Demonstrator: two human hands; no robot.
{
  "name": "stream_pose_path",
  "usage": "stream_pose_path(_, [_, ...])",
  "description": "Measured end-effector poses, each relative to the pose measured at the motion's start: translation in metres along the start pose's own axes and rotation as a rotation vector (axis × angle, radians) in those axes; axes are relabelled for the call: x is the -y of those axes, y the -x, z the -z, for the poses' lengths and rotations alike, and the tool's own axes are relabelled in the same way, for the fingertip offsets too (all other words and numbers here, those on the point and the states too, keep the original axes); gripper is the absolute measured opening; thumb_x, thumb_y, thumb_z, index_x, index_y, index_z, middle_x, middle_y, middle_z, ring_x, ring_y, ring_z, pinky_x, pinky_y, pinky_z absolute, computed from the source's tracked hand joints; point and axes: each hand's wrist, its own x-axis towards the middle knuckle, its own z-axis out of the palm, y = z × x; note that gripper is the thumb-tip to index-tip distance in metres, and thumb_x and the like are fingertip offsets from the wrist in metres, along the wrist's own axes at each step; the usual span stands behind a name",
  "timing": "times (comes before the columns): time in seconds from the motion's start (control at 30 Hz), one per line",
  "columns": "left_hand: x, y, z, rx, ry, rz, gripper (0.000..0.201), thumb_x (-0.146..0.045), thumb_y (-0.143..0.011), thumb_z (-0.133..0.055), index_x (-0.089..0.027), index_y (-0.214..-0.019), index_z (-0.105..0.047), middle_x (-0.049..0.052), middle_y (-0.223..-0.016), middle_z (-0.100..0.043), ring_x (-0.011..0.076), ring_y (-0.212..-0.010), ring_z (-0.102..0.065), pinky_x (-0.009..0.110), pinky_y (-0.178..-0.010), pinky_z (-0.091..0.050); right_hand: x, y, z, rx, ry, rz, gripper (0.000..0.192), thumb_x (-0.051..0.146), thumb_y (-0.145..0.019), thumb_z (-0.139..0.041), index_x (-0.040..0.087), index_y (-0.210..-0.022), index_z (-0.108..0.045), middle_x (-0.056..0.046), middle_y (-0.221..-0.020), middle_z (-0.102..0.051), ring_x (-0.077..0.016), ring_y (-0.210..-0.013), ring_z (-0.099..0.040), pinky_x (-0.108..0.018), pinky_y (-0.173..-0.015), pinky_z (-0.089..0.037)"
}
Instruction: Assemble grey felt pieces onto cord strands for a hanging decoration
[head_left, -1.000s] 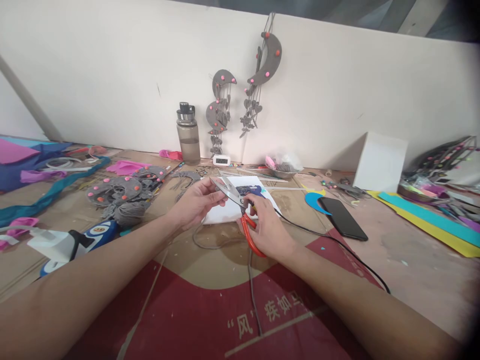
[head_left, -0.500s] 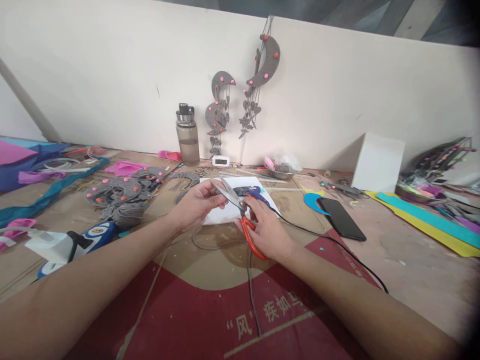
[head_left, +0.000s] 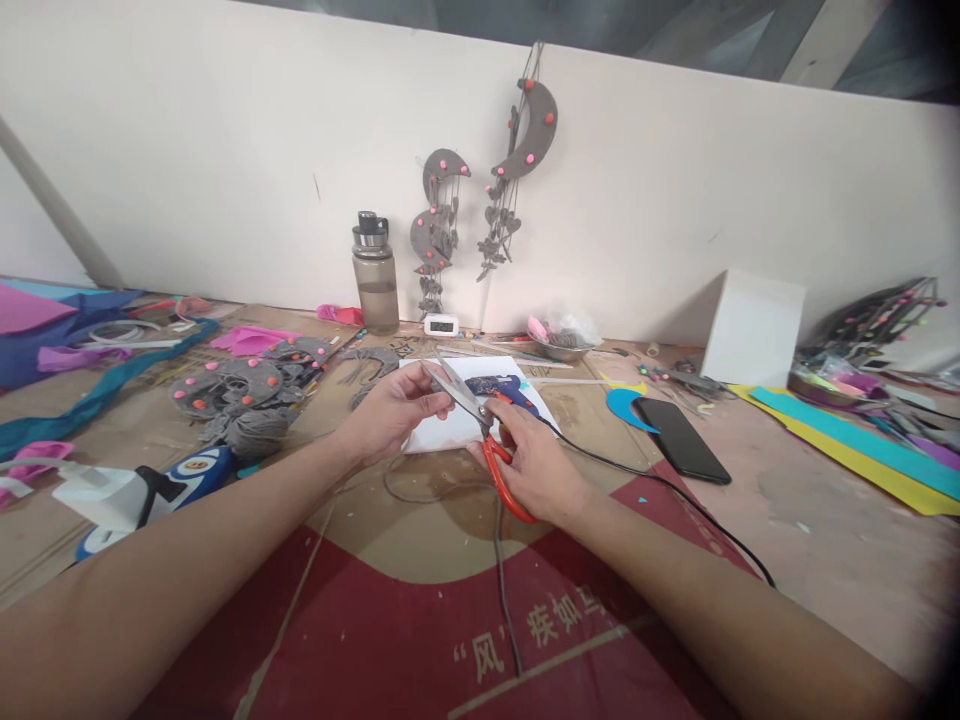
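You have bright, even, soft light here, with a warmer patch glowing on the white wall (head_left: 600, 240) behind the hanging ornaments. Shadows are faint: a soft one lies on the tabletop (head_left: 825, 520) under your hands. The wide lens bends the wall's top edge, stretches your forearms at the bottom, and darkens the right corners. Focus holds centrally; the far edges soften slightly.

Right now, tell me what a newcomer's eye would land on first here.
First, the red-handled scissors at centre, blades open, gripped by the right hand while the left hand pinches something small at the blades. Next, two grey crescent-moon hangings with pink dots on the white wall behind. Then the black phone lying to the right on the cardboard-covered table.
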Motion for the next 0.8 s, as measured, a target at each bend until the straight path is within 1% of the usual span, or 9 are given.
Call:
stream_pose_path(0.33, [0.0014,-0.0006,0.0021,-0.008,-0.028,0.009,0.021,-0.024,-0.065,-0.077,-0.016,-0.076,-0.061,-0.001,-0.071,-0.059,0.0094,-0.065,-0.051,0.023,-0.064,-0.041,0.0,-0.0009,0.0022,0.012,0.008,0.015,0.045,0.047,-0.086,-0.052,0.02,-0.122,-0.048,-0.006,-0.09,-0.055,-0.0172,-0.073,-0.05,-0.032,-0.07,-0.044])
stream_pose_path(0.53, [0.0008,-0.0005,0.0026,0.005,-0.03,-0.001,0.02,-0.023,-0.066,-0.076,-0.016,-0.078,-0.061,-0.001,-0.072,-0.06,0.0096,-0.065,-0.052,0.023,-0.064,-0.04,0.0021,-0.002,0.0048,0.022,-0.027,0.013,0.046,0.044,-0.085,-0.053,0.019,-0.124,-0.047,-0.009,-0.101,-0.055,-0.0177,-0.077,-0.051,-0.033,-0.075,-0.045])
stream_pose_path(0.8, [0.0036,-0.0024,0.007,0.017,-0.089,-0.057,0.015,-0.021,-0.069,-0.073,-0.016,-0.079,-0.063,-0.001,-0.072,-0.06,0.0098,-0.067,-0.053,0.023,-0.065,-0.041,0.0019,-0.0023,0.006,0.028,0.0,0.007,0.044,0.046,-0.085,-0.053,0.019,-0.121,-0.05,-0.008,-0.095,-0.057,-0.0171,-0.074,-0.05,-0.032,-0.07,-0.044])
